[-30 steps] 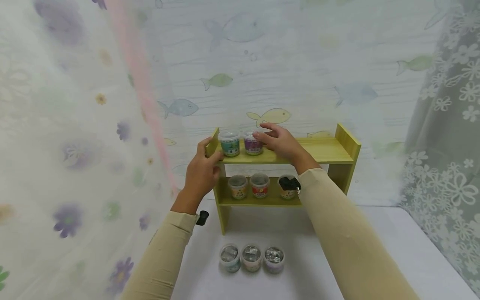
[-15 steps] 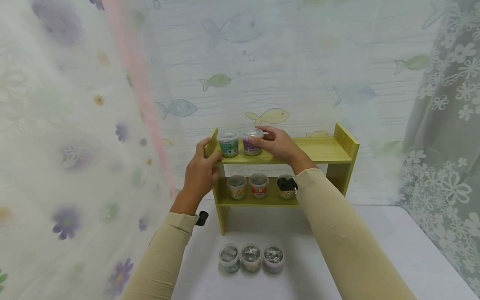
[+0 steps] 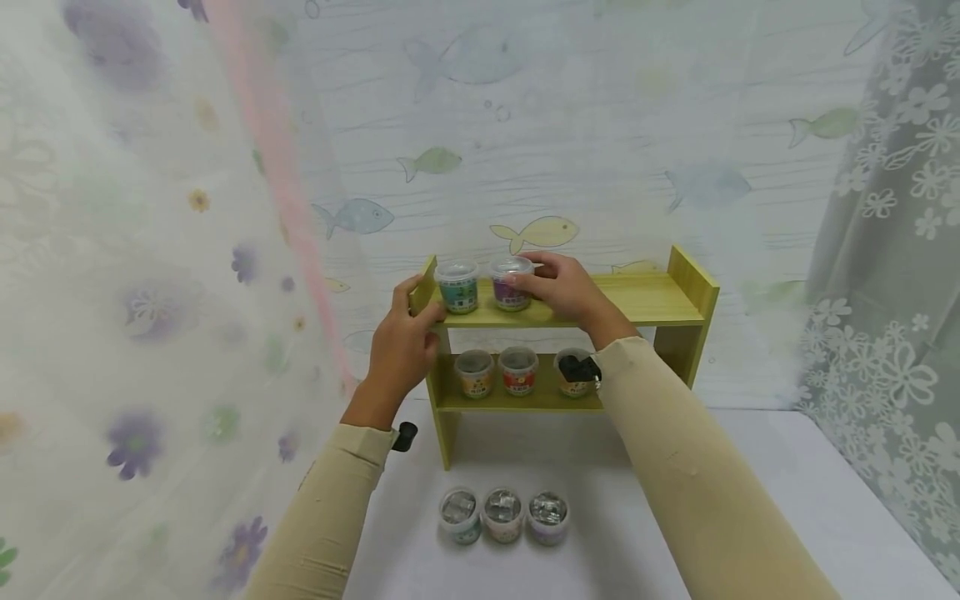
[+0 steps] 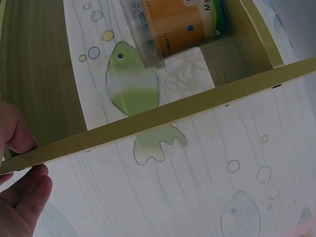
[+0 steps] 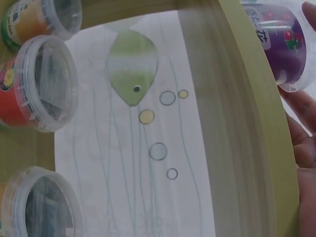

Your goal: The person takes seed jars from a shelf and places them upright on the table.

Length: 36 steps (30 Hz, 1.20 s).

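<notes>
On the left of the top board of a small yellow-green wooden shelf (image 3: 630,304) stand two lidded plastic tubs. My right hand (image 3: 566,290) grips the purple-labelled tub (image 3: 510,292) from its right side, thumb in front; the far fingers are partly hidden. A narrow gap separates it from the teal-labelled tub (image 3: 459,292). My left hand (image 3: 401,346) holds the shelf's left end panel. In the left wrist view, the thumb (image 4: 19,133) and fingers (image 4: 32,197) lie on opposite sides of that panel (image 4: 148,116).
The lower board carries an orange-labelled tub (image 3: 476,379), a red-labelled tub (image 3: 519,377) and another tub (image 3: 573,387), partly covered by the right wrist's black camera. Three foil-topped tubs (image 3: 502,517) stand in a row on the white table (image 3: 720,467). A fish-patterned curtain (image 3: 600,167) hangs behind.
My right hand has come round the purple-labelled tub and shifted it slightly right, widening the gap to the teal-labelled one. The left hand keeps its place on the panel.
</notes>
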Each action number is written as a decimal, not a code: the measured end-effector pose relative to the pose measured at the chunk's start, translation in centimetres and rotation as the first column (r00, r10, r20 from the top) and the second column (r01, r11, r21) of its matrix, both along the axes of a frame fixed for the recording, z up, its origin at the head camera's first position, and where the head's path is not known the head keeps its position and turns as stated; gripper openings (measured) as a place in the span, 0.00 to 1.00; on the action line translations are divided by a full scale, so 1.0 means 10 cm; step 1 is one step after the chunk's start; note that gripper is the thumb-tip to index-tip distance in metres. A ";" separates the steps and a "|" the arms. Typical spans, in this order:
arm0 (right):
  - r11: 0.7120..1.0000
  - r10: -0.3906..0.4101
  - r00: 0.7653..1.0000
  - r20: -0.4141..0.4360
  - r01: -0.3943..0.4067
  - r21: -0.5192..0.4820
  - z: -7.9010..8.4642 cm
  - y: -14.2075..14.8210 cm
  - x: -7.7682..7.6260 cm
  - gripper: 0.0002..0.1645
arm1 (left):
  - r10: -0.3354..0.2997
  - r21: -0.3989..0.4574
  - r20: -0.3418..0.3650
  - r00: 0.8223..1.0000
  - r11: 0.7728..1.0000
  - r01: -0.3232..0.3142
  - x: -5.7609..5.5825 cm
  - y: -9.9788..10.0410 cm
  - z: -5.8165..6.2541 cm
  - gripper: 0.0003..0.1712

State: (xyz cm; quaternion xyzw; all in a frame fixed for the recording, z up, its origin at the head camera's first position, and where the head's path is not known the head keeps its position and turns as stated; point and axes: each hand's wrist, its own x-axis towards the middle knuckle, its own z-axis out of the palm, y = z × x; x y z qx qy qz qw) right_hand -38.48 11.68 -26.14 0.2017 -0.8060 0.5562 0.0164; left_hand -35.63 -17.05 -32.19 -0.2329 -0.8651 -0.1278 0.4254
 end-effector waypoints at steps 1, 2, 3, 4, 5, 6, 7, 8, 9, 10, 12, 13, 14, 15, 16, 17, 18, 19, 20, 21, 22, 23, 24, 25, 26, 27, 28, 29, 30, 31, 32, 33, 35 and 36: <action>1.000 0.002 1.000 0.004 -0.002 -0.013 0.00 0.00 0.00 0.48 | 0.001 0.002 -0.001 1.000 1.000 -0.001 0.00 0.00 0.00 0.14; 1.000 0.007 1.000 0.009 -0.007 -0.026 0.01 0.00 0.01 0.48 | 0.002 0.003 -0.003 1.000 1.000 -0.002 0.01 0.01 0.00 0.14; 0.999 0.012 1.000 0.013 -0.012 -0.036 0.01 0.01 0.01 0.48 | 0.003 0.004 -0.004 1.000 1.000 -0.003 0.01 0.01 0.00 0.13; 0.999 0.017 1.000 0.015 -0.016 -0.046 0.02 0.01 0.01 0.48 | 0.003 0.006 -0.005 1.000 1.000 -0.003 0.01 0.01 0.00 0.13; 0.999 0.018 1.000 0.014 -0.018 -0.047 0.02 0.01 0.01 0.48 | 0.006 0.006 -0.003 1.000 1.000 -0.006 0.01 0.01 0.00 0.13; 0.999 0.017 1.000 0.008 -0.017 -0.040 0.02 0.02 0.02 0.49 | 0.006 0.006 -0.002 1.000 1.000 -0.006 0.01 0.01 0.00 0.13; 1.000 0.014 1.000 0.001 -0.014 -0.025 0.02 0.02 0.02 0.49 | 0.007 0.006 0.000 1.000 1.000 -0.007 0.01 0.01 0.00 0.13; 1.000 0.012 1.000 -0.009 -0.012 -0.007 0.02 0.03 0.02 0.49 | 0.007 0.006 0.002 1.000 1.000 -0.007 0.01 0.02 0.00 0.13; 1.000 0.009 1.000 -0.022 -0.009 0.012 0.01 0.03 0.02 0.50 | 0.007 0.006 0.005 1.000 1.000 -0.007 0.01 0.02 -0.01 0.13; 0.999 0.006 0.999 -0.036 -0.005 0.033 0.01 0.03 0.01 0.50 | 0.006 0.005 0.007 1.000 1.000 -0.006 0.01 0.02 -0.01 0.13; 0.997 0.000 0.998 -0.066 0.005 0.077 -0.01 0.03 0.01 0.50 | 0.006 0.006 0.010 1.000 1.000 -0.006 0.01 0.02 -0.01 0.13; 0.996 -0.003 0.997 -0.075 0.009 0.092 -0.01 0.03 0.01 0.50 | 0.007 0.007 0.011 1.000 1.000 -0.007 0.01 0.02 -0.01 0.13; 0.995 -0.006 0.996 -0.084 0.015 0.100 -0.02 0.03 0.00 0.50 | 0.008 0.007 0.012 1.000 1.000 -0.008 0.01 0.02 -0.02 0.13; 0.995 -0.008 0.996 -0.089 0.017 0.101 -0.02 0.03 0.00 0.49 | 0.007 0.008 0.012 1.000 1.000 -0.007 0.01 0.02 -0.01 0.13; 0.995 -0.009 0.996 -0.091 0.018 0.098 -0.02 0.03 0.00 0.48 | 0.007 0.009 0.011 1.000 1.000 -0.007 0.01 0.03 -0.01 0.13; 0.996 -0.011 0.996 -0.090 0.019 0.092 -0.02 0.03 0.00 0.47 | 0.005 0.010 0.010 1.000 1.000 -0.005 0.01 0.03 -0.01 0.13; 0.996 -0.012 0.996 -0.086 0.019 0.083 -0.01 0.04 0.01 0.46 | 0.004 0.010 0.010 1.000 1.000 -0.004 0.01 0.03 -0.01 0.13; 0.997 -0.014 0.997 -0.081 0.020 0.073 -0.01 0.04 0.01 0.46 | 0.004 0.010 0.010 1.000 1.000 -0.004 0.01 0.03 -0.01 0.13; 0.998 -0.017 0.997 -0.077 0.022 0.064 -0.01 0.05 0.01 0.45 | 0.004 0.008 0.010 1.000 1.000 -0.004 0.01 0.03 -0.01 0.13; 0.998 -0.016 0.997 -0.070 0.020 0.054 -0.01 0.06 0.01 0.45 | 0.001 0.008 0.009 1.000 1.000 -0.001 0.01 0.03 -0.01 0.13; 0.999 -0.017 0.998 -0.063 0.019 0.045 0.00 0.06 0.02 0.44 | 0.001 0.007 0.007 1.000 1.000 -0.001 0.01 0.03 -0.01 0.13; 0.999 -0.016 0.998 -0.055 0.018 0.035 0.00 0.07 0.02 0.45 | 0.000 0.006 0.004 1.000 1.000 0.000 0.00 0.03 -0.01 0.14; 0.999 -0.015 0.999 -0.048 0.016 0.028 0.01 0.08 0.02 0.45 | 0.000 0.007 0.002 1.000 1.000 0.000 0.00 0.03 -0.01 0.14; 1.000 -0.015 0.999 -0.044 0.016 0.023 0.01 0.08 0.02 0.46 | -0.002 0.007 0.000 1.000 1.000 0.002 -0.01 0.03 -0.01 0.14; 1.000 -0.015 0.999 -0.041 0.016 0.020 0.01 0.09 0.02 0.47 | -0.004 0.007 -0.002 1.000 1.000 0.004 -0.01 0.03 -0.01 0.14; 1.000 -0.014 0.999 -0.040 0.014 0.011 0.01 0.09 0.02 0.46 | -0.007 0.009 -0.003 1.000 1.000 0.007 -0.01 0.03 -0.01 0.14; 1.000 -0.012 0.999 -0.038 0.012 0.007 0.01 0.09 0.01 0.46 | -0.007 0.009 -0.003 1.000 1.000 0.007 -0.01 0.03 -0.01 0.14; 1.000 -0.011 0.999 -0.032 0.011 0.002 0.01 0.09 0.01 0.46 | -0.008 0.010 0.000 1.000 1.000 0.008 -0.01 0.03 -0.01 0.14; 1.000 -0.010 1.000 -0.027 0.010 -0.003 0.00 0.09 0.00 0.46 | -0.008 0.010 0.003 1.000 1.000 0.008 -0.01 0.03 -0.01 0.14; 1.000 -0.007 1.000 -0.023 0.007 -0.010 0.00 0.09 0.00 0.46 | -0.007 0.009 0.006 1.000 1.000 0.007 -0.01 0.03 -0.01 0.14; 1.000 -0.005 1.000 -0.022 0.004 -0.014 -0.01 0.09 0.00 0.46 | -0.005 0.009 0.010 1.000 1.000 0.005 0.00 0.02 -0.01 0.14; 1.000 -0.001 1.000 -0.018 0.001 -0.020 -0.01 0.08 0.00 0.46 | -0.003 0.008 0.011 1.000 1.000 0.003 0.00 0.02 -0.01 0.15; 1.000 0.000 1.000 -0.012 0.000 -0.029 -0.01 0.08 -0.01 0.47 | 0.000 0.008 0.012 1.000 1.000 0.000 0.00 0.02 -0.01 0.15; 1.000 -0.003 1.000 -0.014 0.002 -0.031 -0.02 0.08 0.00 0.48 | -0.003 0.007 0.011 1.000 1.000 0.003 0.00 0.02 -0.01 0.15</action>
